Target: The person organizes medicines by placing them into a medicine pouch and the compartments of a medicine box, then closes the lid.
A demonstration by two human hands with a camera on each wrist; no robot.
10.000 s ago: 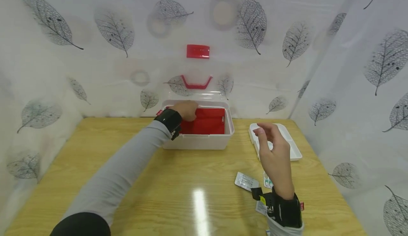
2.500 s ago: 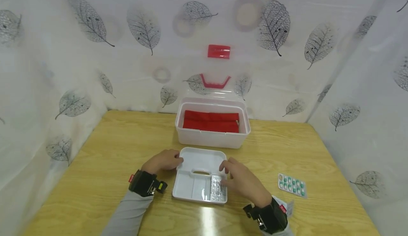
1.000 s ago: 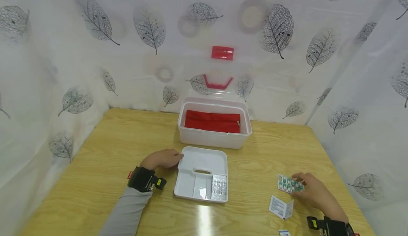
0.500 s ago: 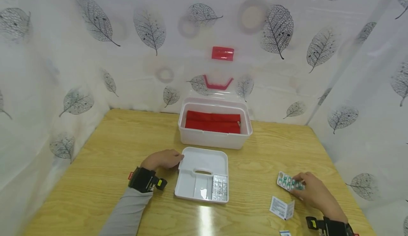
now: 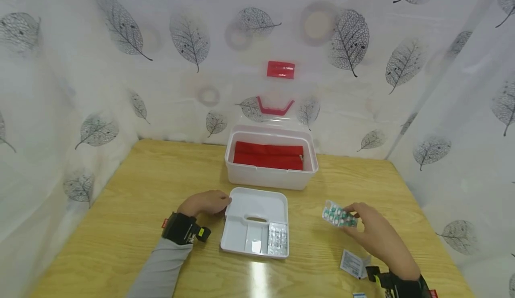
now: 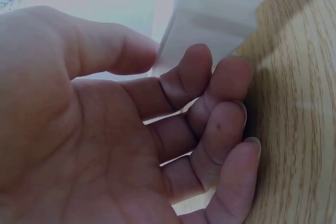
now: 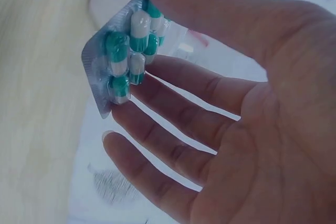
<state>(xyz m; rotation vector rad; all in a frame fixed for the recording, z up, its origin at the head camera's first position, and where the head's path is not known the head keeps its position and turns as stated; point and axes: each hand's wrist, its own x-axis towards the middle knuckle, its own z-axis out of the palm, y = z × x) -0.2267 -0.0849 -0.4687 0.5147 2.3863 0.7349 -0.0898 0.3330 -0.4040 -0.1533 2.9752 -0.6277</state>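
Note:
My right hand (image 5: 356,216) pinches a blister pack of green-and-white capsules (image 5: 337,215) between thumb and fingers, held in the air just right of the white divided tray (image 5: 257,204). The right wrist view shows the capsule pack (image 7: 122,64) at the fingertips of that hand (image 7: 152,43). My left hand (image 5: 222,202) holds the tray's left rim near its far corner, and in the left wrist view its thumb and curled fingers (image 6: 181,72) meet on the tray's edge (image 6: 215,14). A silver blister pack (image 5: 276,239) lies in the tray's near right compartment.
Behind the tray stands an open white box (image 5: 270,176) with a red pouch (image 5: 268,156) inside, its clear lid with a red handle (image 5: 275,106) leaning on the back wall. A folded leaflet (image 5: 353,263) lies on the wooden table (image 5: 132,208) near my right wrist. Curtain walls close in three sides.
My right hand has lifted the capsule blister pack off the table and carried it left toward the tray. The left hand has stayed on the tray's rim.

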